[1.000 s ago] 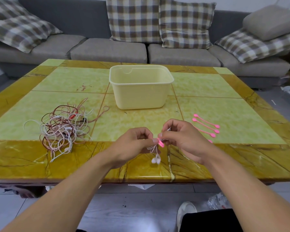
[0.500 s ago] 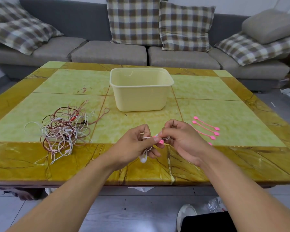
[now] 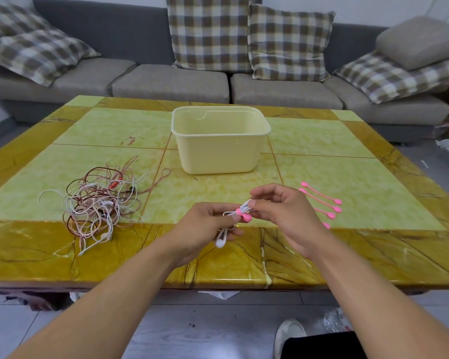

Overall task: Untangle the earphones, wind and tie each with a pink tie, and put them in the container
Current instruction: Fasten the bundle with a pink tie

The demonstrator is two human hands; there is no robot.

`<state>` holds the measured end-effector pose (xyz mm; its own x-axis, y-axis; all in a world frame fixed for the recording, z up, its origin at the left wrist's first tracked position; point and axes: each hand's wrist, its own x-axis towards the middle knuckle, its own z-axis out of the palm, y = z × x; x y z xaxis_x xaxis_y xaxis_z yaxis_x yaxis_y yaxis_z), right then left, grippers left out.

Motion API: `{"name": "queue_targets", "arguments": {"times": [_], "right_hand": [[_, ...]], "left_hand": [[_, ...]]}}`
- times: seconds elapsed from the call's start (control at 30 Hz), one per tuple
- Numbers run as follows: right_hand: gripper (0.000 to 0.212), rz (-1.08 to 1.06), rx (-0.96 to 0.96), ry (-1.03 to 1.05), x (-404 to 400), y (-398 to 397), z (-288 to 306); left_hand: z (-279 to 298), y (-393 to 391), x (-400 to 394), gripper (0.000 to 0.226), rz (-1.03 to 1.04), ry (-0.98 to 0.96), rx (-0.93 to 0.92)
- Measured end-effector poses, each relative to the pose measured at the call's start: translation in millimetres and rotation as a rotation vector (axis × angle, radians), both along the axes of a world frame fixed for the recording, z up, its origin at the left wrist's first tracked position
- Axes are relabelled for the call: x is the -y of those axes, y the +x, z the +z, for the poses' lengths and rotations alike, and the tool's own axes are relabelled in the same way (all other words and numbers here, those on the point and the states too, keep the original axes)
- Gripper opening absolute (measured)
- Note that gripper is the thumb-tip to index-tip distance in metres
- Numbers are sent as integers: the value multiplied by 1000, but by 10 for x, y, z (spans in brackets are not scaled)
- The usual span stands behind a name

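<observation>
Seen from above, over the near band of a yellow-and-green marble coffee table (image 3: pixel 347 161): left hand (image 3: pixel 205 226) and right hand (image 3: pixel 283 213) raised side by side, forearms stretched in from the near edge. Left fingers curled around the lower end of a wound white earphone (image 3: pixel 233 216), its earbuds (image 3: pixel 220 242) dangling below the palm. Right thumb and forefinger pinched on the upper end of the same bundle, remaining fingers loosely bent above. Wrapped around the bundle's middle, between the two hands, a pink tie (image 3: pixel 242 213), its round end jutting toward the right hand.

Heaped on the left of the table, near its near-left edge and well apart from the hands, a tangle of white, pink and dark red earphone cables (image 3: pixel 99 203), loose loops trailing toward the centre. Stood at the centre, beyond the hands, an open cream plastic container (image 3: pixel 218 154), with bare tabletop between it and the hands. Laid just right of the right hand, spare pink ties (image 3: pixel 321 200) in a row, partly hidden behind the wrist. Open surface left to the far right and far left of the container. Behind the table's far edge, a grey sofa (image 3: pixel 166 84) with checked cushions (image 3: pixel 210 32).
</observation>
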<state>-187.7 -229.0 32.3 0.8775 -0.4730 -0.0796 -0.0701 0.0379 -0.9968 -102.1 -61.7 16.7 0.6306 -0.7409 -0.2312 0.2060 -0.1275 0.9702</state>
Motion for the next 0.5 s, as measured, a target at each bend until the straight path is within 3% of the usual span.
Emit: {"name": "queue_targets", "arguments": {"times": [0.2, 0.4, 0.5], "right_hand": [[10, 81, -77, -54, -14, -12, -50], [13, 10, -32, -55, 15, -5, -24], [29, -50, -28, 32, -3, 18, -28]], "left_hand": [[-31, 6, -29, 21, 22, 55, 125], [-13, 35, -22, 19, 98, 46, 17], [-22, 26, 1, 17, 138, -3, -28]]}}
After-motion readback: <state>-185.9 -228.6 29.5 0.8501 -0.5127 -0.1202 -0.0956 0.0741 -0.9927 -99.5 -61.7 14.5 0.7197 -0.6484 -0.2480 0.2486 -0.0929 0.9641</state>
